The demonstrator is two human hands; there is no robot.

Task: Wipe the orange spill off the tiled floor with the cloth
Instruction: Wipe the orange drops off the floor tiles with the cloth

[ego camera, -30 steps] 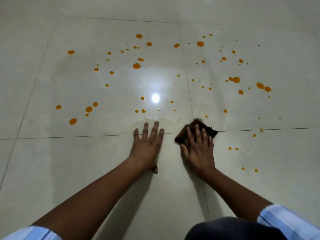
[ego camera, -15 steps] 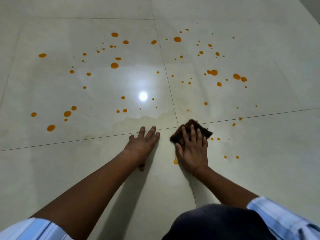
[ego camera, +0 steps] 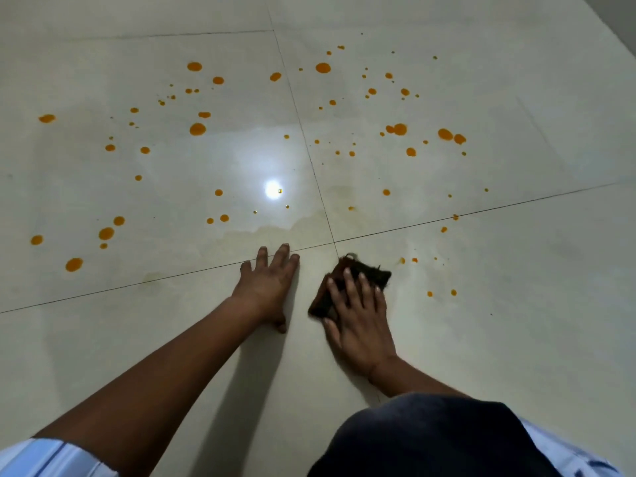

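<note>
Right hand [ego camera: 361, 315] flat, fingers spread, presses the cloth [ego camera: 347, 280] to the floor [ego camera: 516, 339] just below the tile joint. Half a second ago an orange smear lay beside its thumb — now gone. Left hand [ego camera: 268, 284] open, palm down, holding nothing, bracing. Spill [ego camera: 198, 129] mostly untouched — drops across the far tiles; wiping looks barely begun.

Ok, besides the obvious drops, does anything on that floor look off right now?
Yes: a faint yellowish smear film lies on the glossy pale tiled floor just beyond the flat left hand, likely wiped residue. Scattered orange drops remain ahead. The right hand presses the dark brown cloth.
</note>
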